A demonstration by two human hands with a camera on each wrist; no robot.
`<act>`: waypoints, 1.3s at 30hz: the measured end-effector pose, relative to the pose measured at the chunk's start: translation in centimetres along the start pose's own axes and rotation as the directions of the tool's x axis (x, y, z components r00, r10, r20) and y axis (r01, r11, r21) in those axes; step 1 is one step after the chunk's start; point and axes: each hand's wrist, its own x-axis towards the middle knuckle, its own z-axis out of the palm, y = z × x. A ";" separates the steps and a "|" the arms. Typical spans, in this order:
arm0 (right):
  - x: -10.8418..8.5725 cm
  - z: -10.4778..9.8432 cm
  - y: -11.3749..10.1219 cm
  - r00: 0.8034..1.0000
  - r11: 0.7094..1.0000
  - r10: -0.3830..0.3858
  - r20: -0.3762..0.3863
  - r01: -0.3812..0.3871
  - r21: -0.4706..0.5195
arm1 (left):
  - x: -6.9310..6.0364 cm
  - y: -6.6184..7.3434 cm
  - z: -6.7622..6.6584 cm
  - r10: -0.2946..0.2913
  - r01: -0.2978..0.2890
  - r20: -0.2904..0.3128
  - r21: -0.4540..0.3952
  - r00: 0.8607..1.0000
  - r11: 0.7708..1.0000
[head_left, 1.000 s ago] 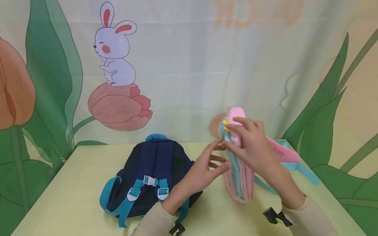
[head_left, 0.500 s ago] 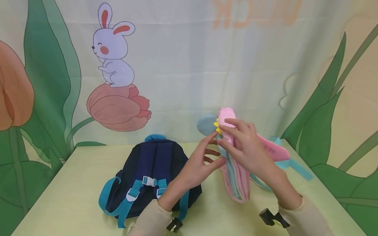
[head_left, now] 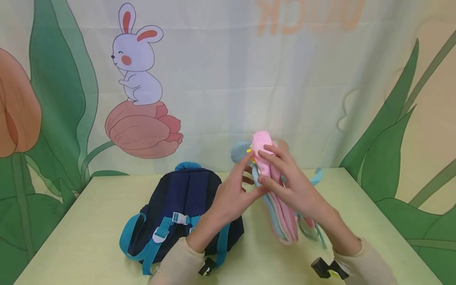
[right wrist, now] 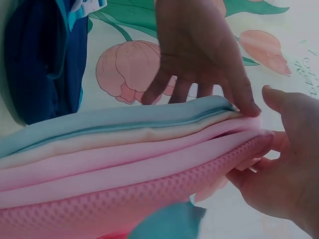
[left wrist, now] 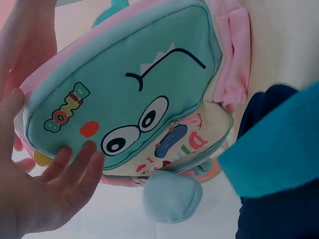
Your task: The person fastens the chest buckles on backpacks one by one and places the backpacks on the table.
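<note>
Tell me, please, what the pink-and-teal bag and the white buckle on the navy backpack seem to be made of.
Pink-and-teal bag: matte fabric, probably synthetic, with folds and dimpled mesh on one face. White buckle: likely smooth, hard plastic, from its rigid, moulded shape.

A dark blue backpack [head_left: 192,186] lies on the table [head_left: 89,221], nearer the left edge than the right, with turquoise straps [head_left: 130,237] and a white buckle [head_left: 181,218]. Beyond the back edge, a cloth [head_left: 221,79] shows a rabbit [head_left: 139,51], tulips [head_left: 142,130], leaves [head_left: 57,71] and orange letters [head_left: 306,18].
</note>
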 end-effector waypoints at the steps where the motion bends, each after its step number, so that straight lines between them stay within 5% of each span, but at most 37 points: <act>1: 0.0 0.1 0.1 1.000 1.000 -0.016 0.003 0.016 0.007 | 0.0 0.0 -0.1 0.000 0.000 -0.002 0.022 1.000 1.000; 9: -0.1 0.6 0.7 0.997 0.994 -0.071 0.030 0.068 0.080 | -0.2 0.1 -0.8 -0.013 0.014 -0.010 0.140 1.000 0.990; 21: -0.7 -0.2 0.8 0.991 0.966 -0.130 0.018 0.122 0.228 | -0.8 0.0 -1.3 -0.045 0.047 -0.026 0.099 0.999 0.994; 29: -1.6 -1.5 1.1 0.989 0.984 -0.131 -0.061 0.137 0.115 | -1.0 -0.5 -1.7 -0.040 0.041 -0.027 0.026 0.999 0.999; 39: -3.4 -2.7 3.7 0.994 0.998 -0.040 -0.101 0.035 -0.051 | -1.3 -1.5 -1.6 -0.115 0.115 -0.013 -0.012 0.993 0.993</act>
